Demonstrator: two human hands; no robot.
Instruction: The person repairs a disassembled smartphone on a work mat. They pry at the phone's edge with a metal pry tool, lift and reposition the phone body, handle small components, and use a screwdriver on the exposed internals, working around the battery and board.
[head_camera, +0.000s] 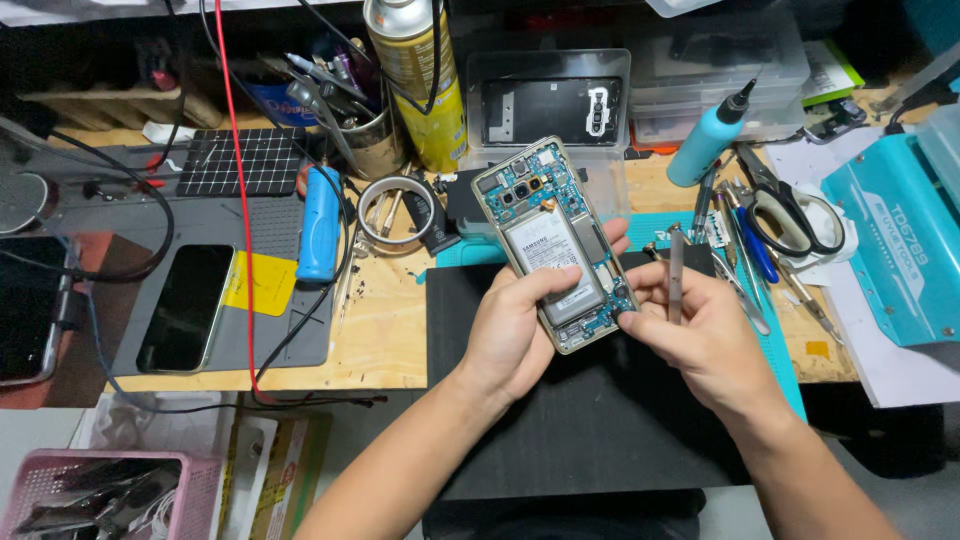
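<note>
opened phone worked at its lower edge

left hand grips it; right hand, pinching tweezers, touches the bottom corner; next calls for fine steadiness.

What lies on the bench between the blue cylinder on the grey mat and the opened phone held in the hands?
In the head view, a roll of tape lies between the blue cylinder and the opened phone, on the wooden bench.

A single head-worn view looks steeply down from above the wearer's forearms onto the black mat. It faces forward across the wooden bench toward clutter behind the mat. The view sits close: the mat fills the lower middle, with bench edge and floor to the mat's left.
</note>
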